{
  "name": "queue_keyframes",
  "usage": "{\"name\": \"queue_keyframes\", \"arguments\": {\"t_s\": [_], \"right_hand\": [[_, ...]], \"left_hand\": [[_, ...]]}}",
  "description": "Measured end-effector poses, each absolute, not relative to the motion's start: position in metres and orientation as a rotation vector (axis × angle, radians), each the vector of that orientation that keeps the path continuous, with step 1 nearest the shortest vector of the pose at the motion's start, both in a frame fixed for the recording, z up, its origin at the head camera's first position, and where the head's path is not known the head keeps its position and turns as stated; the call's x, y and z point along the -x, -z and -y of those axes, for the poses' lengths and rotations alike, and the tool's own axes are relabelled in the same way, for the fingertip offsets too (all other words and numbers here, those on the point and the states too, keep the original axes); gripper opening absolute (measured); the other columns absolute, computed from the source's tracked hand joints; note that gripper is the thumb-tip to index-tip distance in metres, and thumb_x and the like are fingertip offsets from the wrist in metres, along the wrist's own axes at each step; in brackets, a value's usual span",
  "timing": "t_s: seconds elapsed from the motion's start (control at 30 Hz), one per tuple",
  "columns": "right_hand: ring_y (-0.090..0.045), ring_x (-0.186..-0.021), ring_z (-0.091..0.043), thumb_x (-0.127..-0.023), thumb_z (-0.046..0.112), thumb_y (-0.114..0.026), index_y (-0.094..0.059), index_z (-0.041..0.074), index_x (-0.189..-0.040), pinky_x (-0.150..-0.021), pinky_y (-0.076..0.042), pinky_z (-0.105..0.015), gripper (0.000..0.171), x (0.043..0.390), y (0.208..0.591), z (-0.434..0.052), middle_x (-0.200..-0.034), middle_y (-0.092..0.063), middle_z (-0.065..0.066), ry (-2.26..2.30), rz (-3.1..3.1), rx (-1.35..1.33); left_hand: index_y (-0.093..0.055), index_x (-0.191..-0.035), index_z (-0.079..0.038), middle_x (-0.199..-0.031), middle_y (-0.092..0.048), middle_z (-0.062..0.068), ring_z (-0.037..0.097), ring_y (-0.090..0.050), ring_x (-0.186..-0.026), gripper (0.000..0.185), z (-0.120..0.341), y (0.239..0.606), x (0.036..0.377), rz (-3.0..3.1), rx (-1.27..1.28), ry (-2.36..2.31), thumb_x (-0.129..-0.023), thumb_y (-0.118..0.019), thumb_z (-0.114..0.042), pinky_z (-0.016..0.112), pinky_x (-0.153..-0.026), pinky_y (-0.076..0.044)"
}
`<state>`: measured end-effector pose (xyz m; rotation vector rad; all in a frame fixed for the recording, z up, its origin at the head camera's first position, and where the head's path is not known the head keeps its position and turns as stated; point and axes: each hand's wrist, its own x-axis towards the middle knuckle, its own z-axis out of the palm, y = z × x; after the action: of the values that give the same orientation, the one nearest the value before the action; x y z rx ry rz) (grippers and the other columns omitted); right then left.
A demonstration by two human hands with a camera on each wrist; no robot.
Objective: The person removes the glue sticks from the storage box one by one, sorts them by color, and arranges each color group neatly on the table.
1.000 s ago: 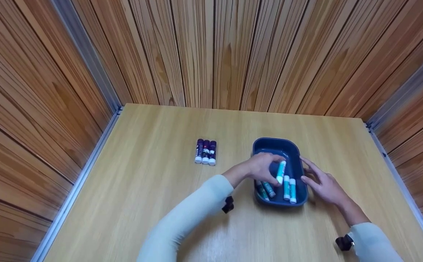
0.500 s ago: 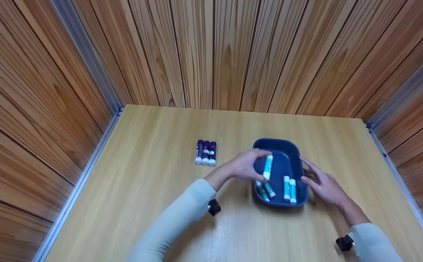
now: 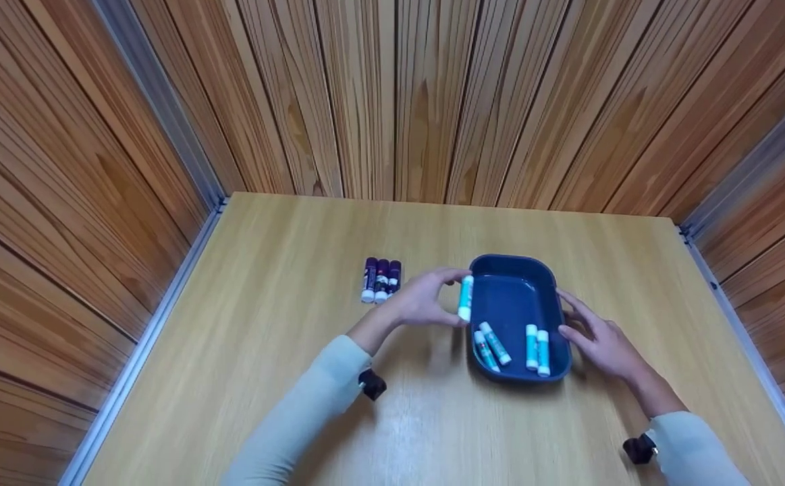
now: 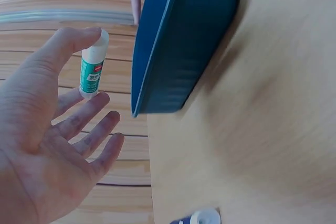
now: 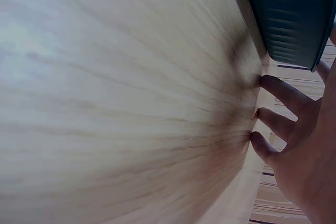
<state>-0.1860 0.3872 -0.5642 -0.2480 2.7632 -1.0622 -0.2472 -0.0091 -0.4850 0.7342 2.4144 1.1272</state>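
Observation:
My left hand (image 3: 422, 298) pinches a white-and-teal glue stick (image 3: 466, 298) by its ends, between thumb and a fingertip. In the left wrist view the glue stick (image 4: 92, 69) stands nearly upright, the other fingers spread below it. It hangs just by the left rim of a dark blue bin (image 3: 515, 262). Inside the bin lie two teal glue sticks (image 3: 495, 343) at the left and two more teal glue sticks (image 3: 532, 347) side by side at the right. My right hand (image 3: 605, 344) touches the bin's right side with loosely extended fingers; in the right wrist view, some fingertips (image 5: 266, 81) rest on the table.
Three dark purple glue sticks (image 3: 382, 278) with white ends lie in a row on the wooden table (image 3: 284, 270), left of the bin and partly behind my left hand. Wood-panelled walls (image 3: 426, 101) stand at the back and sides, with metal strips (image 3: 156, 324) along the table's side edges.
My left hand has carried the teal glue stick leftward from over the bin's middle to its left rim. The two left sticks in the bin now show more fully. The right hand stays put.

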Motion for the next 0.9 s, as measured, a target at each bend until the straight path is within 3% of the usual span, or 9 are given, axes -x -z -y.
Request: {"name": "queue_keyframes", "arguments": {"t_s": [0.23, 0.5, 0.9], "right_hand": [[-0.046, -0.161, -0.059, -0.118, 0.049, -0.054, -0.016, 0.038, -0.182, -0.125, -0.034, -0.085, 0.075, 0.185, 0.565, -0.387, -0.176, -0.046, -0.030, 1.060, -2.760, 0.230], [-0.049, -0.158, -0.059, -0.118, 0.044, -0.056, -0.019, 0.031, -0.182, -0.125, -0.034, -0.085, 0.075, 0.185, 0.561, -0.383, -0.173, -0.048, -0.032, 1.056, -2.779, 0.224], [-0.047, -0.160, -0.059, -0.118, 0.050, -0.054, -0.016, 0.036, -0.182, -0.126, -0.034, -0.084, 0.075, 0.183, 0.563, -0.385, -0.177, -0.044, -0.031, 1.073, -2.753, 0.213]], "left_hand": [[-0.050, -0.170, -0.018, -0.170, -0.058, 0.007, 0.031, -0.053, -0.159, 0.088, 0.033, 0.487, 0.246, -2.453, -0.702, -1.210, -0.095, -0.093, -0.031, 0.055, -0.131, -0.049], [-0.052, -0.167, -0.012, -0.166, -0.062, 0.011, 0.035, -0.057, -0.155, 0.087, 0.056, 0.488, 0.246, -2.529, -0.732, -1.241, -0.092, -0.094, -0.027, 0.056, -0.129, -0.050], [-0.051, -0.168, -0.016, -0.163, -0.061, 0.010, 0.035, -0.058, -0.153, 0.088, 0.071, 0.516, 0.237, -2.533, -0.650, -1.219, -0.092, -0.094, -0.027, 0.055, -0.127, -0.052]]}}
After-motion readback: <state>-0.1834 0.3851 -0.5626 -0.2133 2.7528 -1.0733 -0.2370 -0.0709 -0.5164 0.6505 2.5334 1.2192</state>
